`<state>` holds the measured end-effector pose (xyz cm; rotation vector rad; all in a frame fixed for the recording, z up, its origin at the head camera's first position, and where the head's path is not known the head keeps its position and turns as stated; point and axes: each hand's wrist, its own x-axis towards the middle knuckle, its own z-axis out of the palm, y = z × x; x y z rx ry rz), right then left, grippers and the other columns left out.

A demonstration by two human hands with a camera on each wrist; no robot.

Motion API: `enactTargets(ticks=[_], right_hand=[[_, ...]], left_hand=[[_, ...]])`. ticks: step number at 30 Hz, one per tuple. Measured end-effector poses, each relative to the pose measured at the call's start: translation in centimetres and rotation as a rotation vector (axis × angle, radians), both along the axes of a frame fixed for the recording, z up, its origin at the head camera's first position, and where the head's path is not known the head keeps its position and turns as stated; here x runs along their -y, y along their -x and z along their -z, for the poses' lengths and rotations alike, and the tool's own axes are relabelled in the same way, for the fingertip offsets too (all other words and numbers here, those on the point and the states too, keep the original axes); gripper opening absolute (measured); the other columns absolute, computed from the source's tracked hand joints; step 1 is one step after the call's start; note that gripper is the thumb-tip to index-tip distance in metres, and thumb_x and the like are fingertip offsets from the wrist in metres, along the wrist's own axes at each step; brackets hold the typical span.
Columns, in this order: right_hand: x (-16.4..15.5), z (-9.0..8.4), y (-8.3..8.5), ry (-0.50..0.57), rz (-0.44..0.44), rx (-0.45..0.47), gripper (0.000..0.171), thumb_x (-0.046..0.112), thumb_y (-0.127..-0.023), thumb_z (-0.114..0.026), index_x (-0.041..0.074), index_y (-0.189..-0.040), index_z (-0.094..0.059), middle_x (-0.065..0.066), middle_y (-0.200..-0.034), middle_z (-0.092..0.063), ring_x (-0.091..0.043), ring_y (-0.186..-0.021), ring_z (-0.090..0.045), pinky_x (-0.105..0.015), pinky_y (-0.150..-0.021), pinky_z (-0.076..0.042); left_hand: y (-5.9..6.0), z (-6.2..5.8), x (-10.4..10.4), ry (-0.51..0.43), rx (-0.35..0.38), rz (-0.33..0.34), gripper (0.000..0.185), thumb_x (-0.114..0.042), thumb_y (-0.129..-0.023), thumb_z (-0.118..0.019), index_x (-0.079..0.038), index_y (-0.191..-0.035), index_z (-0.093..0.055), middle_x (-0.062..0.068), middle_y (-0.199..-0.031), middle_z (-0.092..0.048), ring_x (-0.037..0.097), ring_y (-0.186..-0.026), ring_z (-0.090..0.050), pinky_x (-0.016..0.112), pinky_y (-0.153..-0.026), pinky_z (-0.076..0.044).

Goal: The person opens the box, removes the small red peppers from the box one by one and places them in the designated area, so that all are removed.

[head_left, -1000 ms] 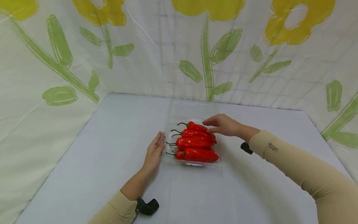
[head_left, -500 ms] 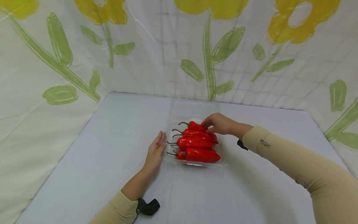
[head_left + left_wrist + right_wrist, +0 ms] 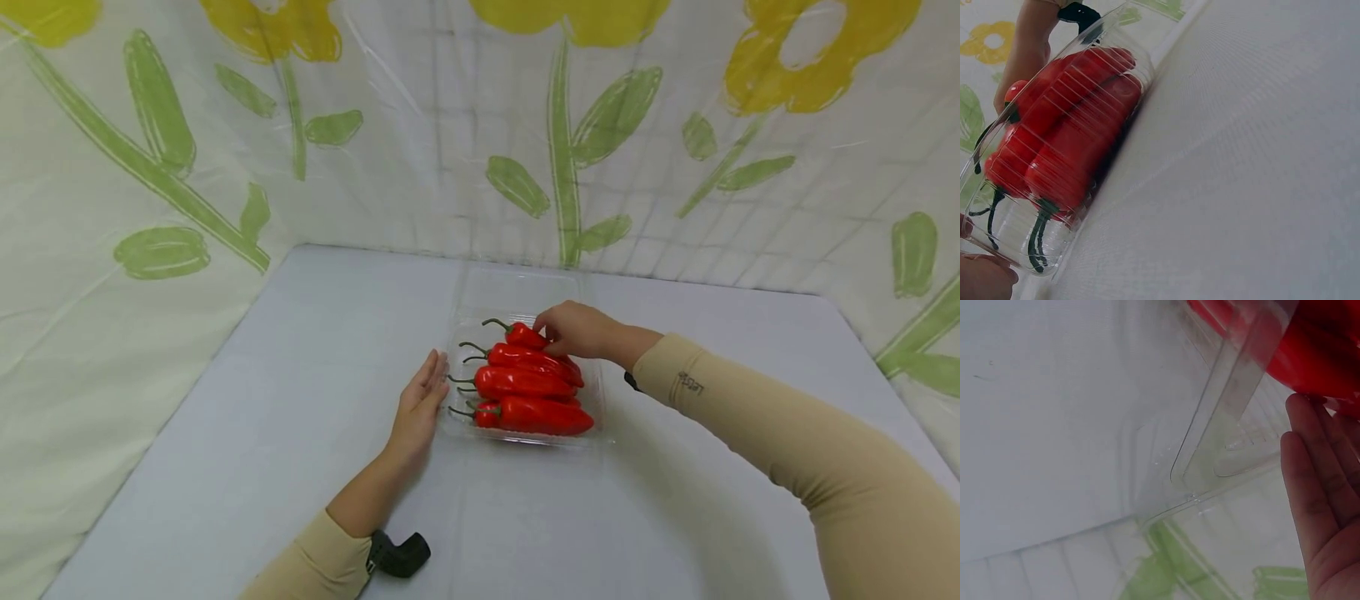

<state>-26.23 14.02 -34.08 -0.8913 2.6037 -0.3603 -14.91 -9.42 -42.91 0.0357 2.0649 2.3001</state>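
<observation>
A clear plastic clamshell tray (image 3: 525, 440) sits mid-table with several red peppers (image 3: 525, 385) lying side by side, stems to the left. Its open lid (image 3: 517, 292) lies flat behind it. My left hand (image 3: 423, 398) rests flat and straight-fingered against the tray's left side; the left wrist view shows its fingertips (image 3: 982, 275) at the tray (image 3: 1016, 244) wall. My right hand (image 3: 573, 329) arches over the farthest pepper (image 3: 523, 336), fingertips touching it. In the right wrist view the fingers (image 3: 1316, 487) lie nearly straight against a red pepper (image 3: 1316, 356), above the lid (image 3: 1222, 444).
The table (image 3: 300, 400) is pale grey, enclosed at the back and sides by a plastic curtain (image 3: 420, 150) printed with yellow flowers and green leaves. A black wrist mount (image 3: 397, 554) sits at my left forearm.
My right hand has slid left along the far pepper and its fingers have bent down onto it. The left hand and the tray stay where they were.
</observation>
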Motion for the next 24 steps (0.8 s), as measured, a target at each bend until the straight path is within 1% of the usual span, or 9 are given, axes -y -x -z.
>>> enactTargets(ticks=[4, 7, 14, 18, 24], right_hand=[[0.32, -0.19, 0.01, -0.045, -0.009, -0.022, 0.026, 0.012, -0.083, -0.067, 0.005, -0.109, -0.066, -0.006, -0.085, -0.067, -0.016, -0.073, -0.058, -0.024, -0.063, -0.053], [0.41, -0.22, 0.05, -0.066, -0.028, -0.04, 0.026, 0.013, -0.083, -0.068, 0.006, -0.108, -0.066, -0.006, -0.084, -0.067, -0.016, -0.073, -0.058, -0.024, -0.062, -0.053], [0.11, 0.38, 0.24, -0.1, -0.06, -0.088, 0.024, 0.015, -0.083, -0.068, 0.01, -0.107, -0.066, -0.003, -0.088, -0.067, -0.015, -0.077, -0.058, -0.028, -0.069, -0.054], [-0.28, 0.52, 0.18, -0.081, -0.084, -0.109, 0.024, 0.014, -0.084, -0.067, 0.008, -0.108, -0.065, -0.003, -0.091, -0.066, -0.016, -0.08, -0.059, -0.03, -0.073, -0.055], [-0.5, 0.61, 0.06, -0.064, -0.117, -0.162, 0.021, 0.012, -0.085, -0.066, 0.007, -0.105, -0.067, -0.005, -0.093, -0.063, -0.018, -0.085, -0.059, -0.033, -0.077, -0.055]], left_hand=[[-0.01, -0.05, -0.02, 0.0, -0.005, 0.007, 0.054, 0.003, -0.096, -0.033, 0.005, -0.147, -0.013, 0.019, -0.153, -0.019, 0.03, -0.143, -0.016, 0.042, -0.116, -0.016], [-0.01, -0.08, -0.05, -0.002, -0.002, 0.004, 0.055, 0.002, -0.096, -0.034, 0.005, -0.147, -0.013, 0.019, -0.153, -0.019, 0.03, -0.143, -0.016, 0.041, -0.116, -0.016], [-0.03, -0.2, -0.13, 0.008, 0.009, 0.0, 0.055, 0.001, -0.097, -0.034, 0.004, -0.147, -0.013, 0.017, -0.154, -0.019, 0.027, -0.144, -0.017, 0.04, -0.117, -0.016], [-0.05, -0.15, -0.12, 0.017, 0.006, 0.008, 0.055, 0.001, -0.097, -0.034, 0.004, -0.147, -0.012, 0.017, -0.154, -0.018, 0.027, -0.144, -0.016, 0.041, -0.117, -0.016], [-0.1, -0.11, -0.12, 0.016, -0.002, -0.004, 0.055, 0.002, -0.096, -0.034, 0.005, -0.147, -0.014, 0.02, -0.153, -0.02, 0.03, -0.143, -0.017, 0.043, -0.116, -0.016]])
